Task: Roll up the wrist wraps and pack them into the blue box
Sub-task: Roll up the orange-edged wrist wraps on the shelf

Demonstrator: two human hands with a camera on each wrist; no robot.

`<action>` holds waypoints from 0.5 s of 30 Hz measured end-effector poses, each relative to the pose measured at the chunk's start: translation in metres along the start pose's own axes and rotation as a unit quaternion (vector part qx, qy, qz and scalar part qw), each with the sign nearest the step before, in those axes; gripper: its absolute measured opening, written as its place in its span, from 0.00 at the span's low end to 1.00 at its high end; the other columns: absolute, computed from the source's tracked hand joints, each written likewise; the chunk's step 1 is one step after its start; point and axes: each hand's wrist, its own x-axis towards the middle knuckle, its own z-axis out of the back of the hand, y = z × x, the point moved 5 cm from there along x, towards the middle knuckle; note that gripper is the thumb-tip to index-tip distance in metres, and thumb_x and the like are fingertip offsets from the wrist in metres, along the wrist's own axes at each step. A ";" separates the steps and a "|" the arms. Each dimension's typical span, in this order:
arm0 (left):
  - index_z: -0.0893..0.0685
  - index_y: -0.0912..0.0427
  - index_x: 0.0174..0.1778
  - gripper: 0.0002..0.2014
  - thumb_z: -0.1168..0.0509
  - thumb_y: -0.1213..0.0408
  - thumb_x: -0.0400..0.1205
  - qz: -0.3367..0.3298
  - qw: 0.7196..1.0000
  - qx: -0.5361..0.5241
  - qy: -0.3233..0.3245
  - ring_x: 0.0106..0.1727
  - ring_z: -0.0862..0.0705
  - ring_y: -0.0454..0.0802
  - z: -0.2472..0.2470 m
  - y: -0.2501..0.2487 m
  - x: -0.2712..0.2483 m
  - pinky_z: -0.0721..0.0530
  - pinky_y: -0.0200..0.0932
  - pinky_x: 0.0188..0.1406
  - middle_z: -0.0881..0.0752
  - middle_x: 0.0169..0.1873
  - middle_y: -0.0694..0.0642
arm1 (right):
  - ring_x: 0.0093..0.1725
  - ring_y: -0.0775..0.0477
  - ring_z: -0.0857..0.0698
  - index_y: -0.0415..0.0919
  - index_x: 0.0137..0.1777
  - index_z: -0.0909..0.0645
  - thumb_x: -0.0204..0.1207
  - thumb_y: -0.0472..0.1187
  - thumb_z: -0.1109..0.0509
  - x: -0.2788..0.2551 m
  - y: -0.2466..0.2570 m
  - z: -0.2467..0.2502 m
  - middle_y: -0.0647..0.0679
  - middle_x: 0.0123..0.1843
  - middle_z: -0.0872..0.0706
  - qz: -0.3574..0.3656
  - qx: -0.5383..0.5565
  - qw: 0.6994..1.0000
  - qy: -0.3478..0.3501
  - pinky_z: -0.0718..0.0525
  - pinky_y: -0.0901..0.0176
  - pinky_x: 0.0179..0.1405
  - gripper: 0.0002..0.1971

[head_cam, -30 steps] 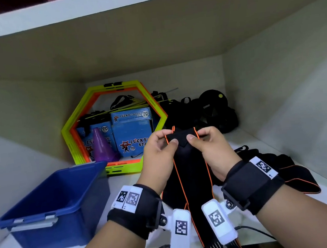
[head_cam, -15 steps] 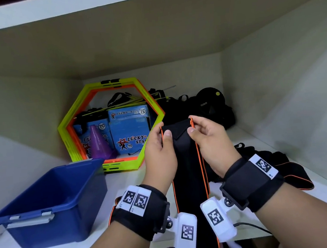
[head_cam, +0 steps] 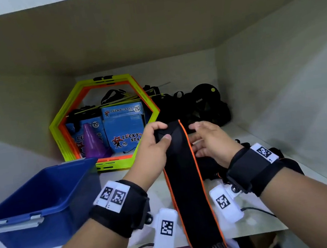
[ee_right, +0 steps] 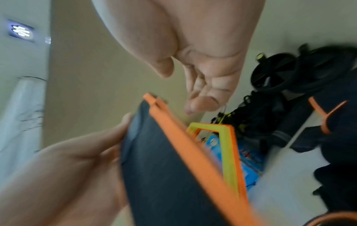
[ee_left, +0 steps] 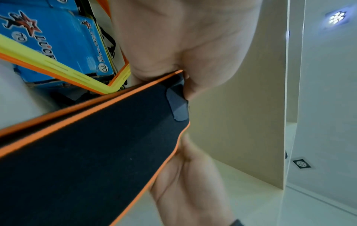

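A long black wrist wrap with orange edging hangs from my left hand down over the shelf's front edge. Thumb and fingers pinch its top end, which the left wrist view shows as a dark tab of the wrap. My right hand is just right of the wrap, fingers spread and holding nothing; in the right wrist view the hand is apart from the wrap. The blue box stands open at the shelf's left. More black wraps lie behind my right wrist.
Yellow and orange hexagon rings lean on the back wall, framing blue cardboard boxes and a purple cone. Black gear is piled at the back right. Shelf walls close in on both sides, with a board overhead.
My right hand has let go of the wrap's top end and opened. The left hand keeps the end and has turned it edge-on, a little leftward.
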 end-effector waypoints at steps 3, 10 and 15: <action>0.22 0.47 0.52 0.14 0.40 0.75 0.87 0.009 1.000 0.023 -0.018 0.45 0.19 0.56 0.020 -0.001 0.009 0.20 0.54 0.47 0.17 0.48 0.59 | 0.35 0.46 0.18 0.40 0.54 0.19 0.86 0.43 0.39 0.013 -0.022 0.023 0.43 0.42 0.18 -0.117 -0.198 0.973 0.019 0.17 0.53 0.35 0.09; 0.22 0.48 0.54 0.13 0.40 0.75 0.87 0.006 0.999 0.032 -0.018 0.43 0.18 0.56 0.043 -0.008 0.027 0.19 0.50 0.44 0.17 0.45 0.61 | 0.72 0.41 0.21 0.53 0.81 0.30 0.75 0.63 0.29 0.025 -0.056 0.015 0.46 0.76 0.23 -0.117 -0.667 0.702 0.221 0.25 0.57 0.62 0.35; 0.22 0.49 0.54 0.13 0.40 0.74 0.87 0.005 0.999 0.026 -0.029 0.38 0.20 0.55 0.041 -0.005 0.043 0.21 0.41 0.29 0.18 0.44 0.60 | 0.46 0.40 0.10 0.55 0.53 0.15 0.60 0.63 0.29 0.096 -0.133 0.006 0.49 0.47 0.09 -0.125 -0.738 0.610 0.259 0.10 0.45 0.51 0.22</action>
